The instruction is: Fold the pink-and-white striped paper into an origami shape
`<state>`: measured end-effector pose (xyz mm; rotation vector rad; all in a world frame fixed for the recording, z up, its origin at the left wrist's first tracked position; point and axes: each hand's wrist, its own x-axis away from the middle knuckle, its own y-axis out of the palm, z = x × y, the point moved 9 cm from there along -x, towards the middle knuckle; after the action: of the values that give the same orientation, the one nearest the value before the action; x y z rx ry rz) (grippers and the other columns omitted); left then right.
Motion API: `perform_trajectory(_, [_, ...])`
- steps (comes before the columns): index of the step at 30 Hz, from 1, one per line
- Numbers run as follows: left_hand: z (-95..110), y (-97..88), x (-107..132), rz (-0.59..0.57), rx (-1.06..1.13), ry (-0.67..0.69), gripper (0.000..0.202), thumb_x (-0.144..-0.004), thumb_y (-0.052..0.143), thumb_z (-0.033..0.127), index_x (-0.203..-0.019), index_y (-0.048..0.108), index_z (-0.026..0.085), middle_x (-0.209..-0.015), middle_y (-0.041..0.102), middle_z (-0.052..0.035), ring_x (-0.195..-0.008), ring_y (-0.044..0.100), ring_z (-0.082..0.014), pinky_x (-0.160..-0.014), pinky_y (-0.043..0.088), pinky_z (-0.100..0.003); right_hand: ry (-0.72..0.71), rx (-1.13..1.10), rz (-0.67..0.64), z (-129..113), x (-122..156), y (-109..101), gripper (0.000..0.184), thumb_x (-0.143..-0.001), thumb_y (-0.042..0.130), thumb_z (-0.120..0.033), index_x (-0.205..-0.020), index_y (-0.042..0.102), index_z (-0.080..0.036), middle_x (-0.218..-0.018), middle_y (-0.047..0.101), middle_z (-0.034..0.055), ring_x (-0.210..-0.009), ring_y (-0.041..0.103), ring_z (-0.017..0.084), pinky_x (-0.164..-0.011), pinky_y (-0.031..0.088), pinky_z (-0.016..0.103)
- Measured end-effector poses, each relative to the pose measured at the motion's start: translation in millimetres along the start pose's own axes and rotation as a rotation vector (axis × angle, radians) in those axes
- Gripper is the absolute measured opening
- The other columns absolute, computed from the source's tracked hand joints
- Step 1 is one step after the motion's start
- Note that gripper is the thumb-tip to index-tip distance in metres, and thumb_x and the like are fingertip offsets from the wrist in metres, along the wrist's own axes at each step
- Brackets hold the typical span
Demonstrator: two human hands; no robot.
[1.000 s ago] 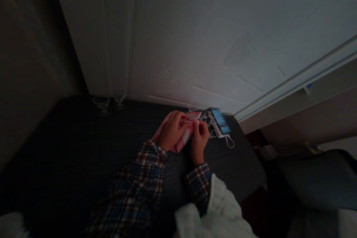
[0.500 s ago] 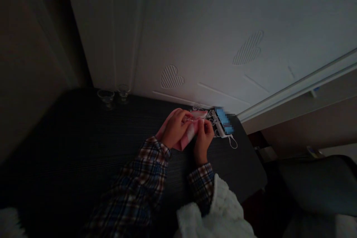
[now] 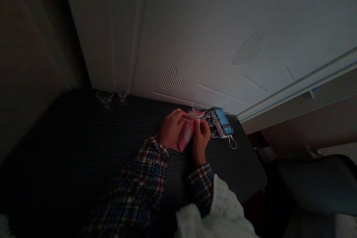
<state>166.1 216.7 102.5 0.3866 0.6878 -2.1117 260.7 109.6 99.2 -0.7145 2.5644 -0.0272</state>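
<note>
Both hands hold a pink and white packet [image 3: 185,135] just above the dark table; whether it is paper or cloth I cannot make out. My left hand [image 3: 170,128] wraps over its left side, fingers closed near its top. My right hand [image 3: 201,134] pinches the right upper edge between thumb and fingers. A thin shiny clear piece [image 3: 185,119] shows by the left fingertips. Just beyond the right hand lie several small clear glass-like pieces [image 3: 211,122], partly hidden.
A phone with a blurred blue screen [image 3: 223,121] leans on a white holder [image 3: 218,123] with a white cord loop [image 3: 232,142]. Two small clear glass cups [image 3: 105,98] stand at the back left. A white panel with hearts [image 3: 170,77] rises behind the dark table [image 3: 83,145].
Both hands have shifted slightly left with the packet. Its lower part now looks more bent, and my left hand covers more of its left side.
</note>
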Motion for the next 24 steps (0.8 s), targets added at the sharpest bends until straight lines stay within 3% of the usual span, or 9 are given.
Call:
perform_trajectory(8, [-18.0, -2.1, 0.4, 0.007, 0.001, -0.155, 0.015, -0.082, 0.055, 0.028, -0.097, 0.055, 0.023, -0.096, 0.066, -0.0016, -0.083, 0.063, -0.0175, -0.075, 0.047, -0.029, 0.027, -0.012, 0.008, 4.7, -0.8, 1.8, 0.026, -0.085, 0.050, -0.039, -0.086, 0.057, -0.014, -0.082, 0.057, 0.0016, -0.076, 0.051, 0.011, -0.072, 0.042, 0.022])
perform_trajectory(15, [-19.0, -5.1, 1.0, 0.023, 0.036, -0.168, 0.026, -0.090, 0.041, 0.043, -0.100, 0.052, 0.021, -0.084, 0.067, -0.0016, -0.075, 0.064, -0.0155, -0.066, 0.045, -0.025, -0.001, 0.009, 0.013, 3.6, -0.2, -0.2, 0.026, -0.086, 0.050, -0.039, -0.084, 0.057, -0.013, -0.080, 0.056, 0.0010, -0.077, 0.050, 0.011, -0.073, 0.041, 0.022])
perform_trajectory(24, [-8.3, -0.1, 2.3, -0.039, -0.282, -0.057, 0.031, -0.094, 0.031, 0.039, -0.091, 0.057, 0.022, -0.083, 0.067, -0.0028, -0.070, 0.062, -0.0173, -0.057, 0.033, -0.027, 0.029, -0.024, 0.041, 5.0, -0.7, -2.9, 0.027, -0.086, 0.048, -0.039, -0.081, 0.054, -0.014, -0.074, 0.051, -0.0009, -0.070, 0.046, 0.009, -0.065, 0.039, 0.020])
